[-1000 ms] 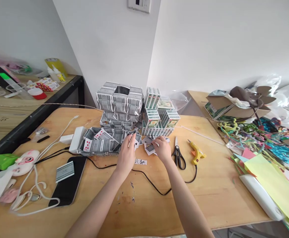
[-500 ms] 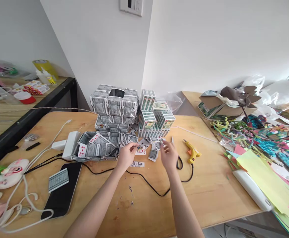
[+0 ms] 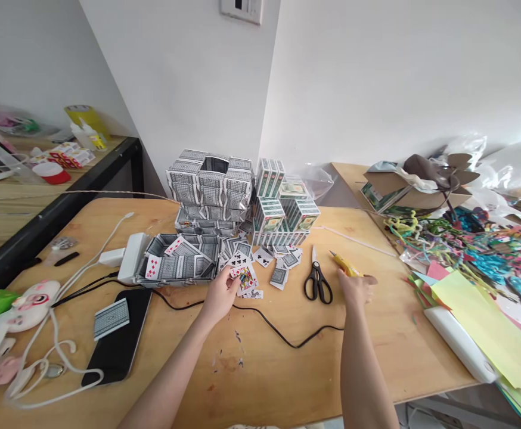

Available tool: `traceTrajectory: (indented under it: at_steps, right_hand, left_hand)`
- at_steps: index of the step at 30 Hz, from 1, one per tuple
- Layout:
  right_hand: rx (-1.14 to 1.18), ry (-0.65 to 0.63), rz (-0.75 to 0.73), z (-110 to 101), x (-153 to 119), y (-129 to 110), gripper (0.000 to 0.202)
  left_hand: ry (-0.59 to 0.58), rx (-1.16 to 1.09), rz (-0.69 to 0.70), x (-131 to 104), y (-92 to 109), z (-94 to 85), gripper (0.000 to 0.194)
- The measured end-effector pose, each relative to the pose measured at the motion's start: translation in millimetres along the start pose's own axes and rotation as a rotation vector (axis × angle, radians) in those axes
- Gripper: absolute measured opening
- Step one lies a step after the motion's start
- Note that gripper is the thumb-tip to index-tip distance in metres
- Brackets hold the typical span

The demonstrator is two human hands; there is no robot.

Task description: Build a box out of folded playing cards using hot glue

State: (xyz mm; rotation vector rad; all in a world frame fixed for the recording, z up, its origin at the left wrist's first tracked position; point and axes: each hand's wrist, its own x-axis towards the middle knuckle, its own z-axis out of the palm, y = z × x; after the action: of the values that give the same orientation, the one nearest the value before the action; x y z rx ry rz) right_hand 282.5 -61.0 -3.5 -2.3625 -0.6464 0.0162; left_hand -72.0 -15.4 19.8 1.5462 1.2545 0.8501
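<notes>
Between the fingers of my left hand [image 3: 220,295] is a playing card [image 3: 238,260] showing clubs, held above a face card [image 3: 245,279] and other loose cards. My right hand [image 3: 356,289] is closed around a yellow glue gun [image 3: 346,265], whose nozzle points to the back left; the palm hides its handle. Black-handled scissors [image 3: 316,281] lie between my hands. Left of the loose cards, a tray built of folded cards [image 3: 177,282] holds more cards. Behind it rises a larger structure of grey-backed cards [image 3: 213,187].
Green-and-white card boxes [image 3: 269,215] are stacked by the wall. A black cord [image 3: 287,342] crosses the table. A phone [image 3: 116,351] with a card on it lies front left, near white cables [image 3: 50,351]. Coloured paper [image 3: 470,319] and craft scraps cover the right side.
My right hand has moved right from the loose cards to the glue gun and taken hold of it, uncovering the scissors. My left hand has shifted slightly left, a clubs card now showing in it.
</notes>
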Motion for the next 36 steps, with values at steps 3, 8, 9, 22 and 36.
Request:
traceTrajectory:
  at_steps: [3,8,9,22,36]
  right_hand:
    - [0.21,-0.147,0.156,-18,-17,-12,0.079]
    - [0.617,-0.723,-0.181,-44,-84,-55,0.074]
    - [0.607,-0.761,-0.243,-47,-98,-64,0.073]
    - [0.181,-0.479,-0.681,-33,-147,-91,0.052]
    - [0.114,-0.483,-0.732,-28,-148,-88,0.048]
  left_hand:
    - [0.032,-0.012,0.012,0,1,-3.8,0.017]
    - [0.026,0.065,0.009,1,4,-5.0,0.015]
    - [0.033,0.058,0.006,1,5,-4.6,0.017]
    - [0.09,0.633,0.109,-12,32,-2.6,0.021]
    - [0.018,0.477,0.174,-14,30,-4.1,0.015]
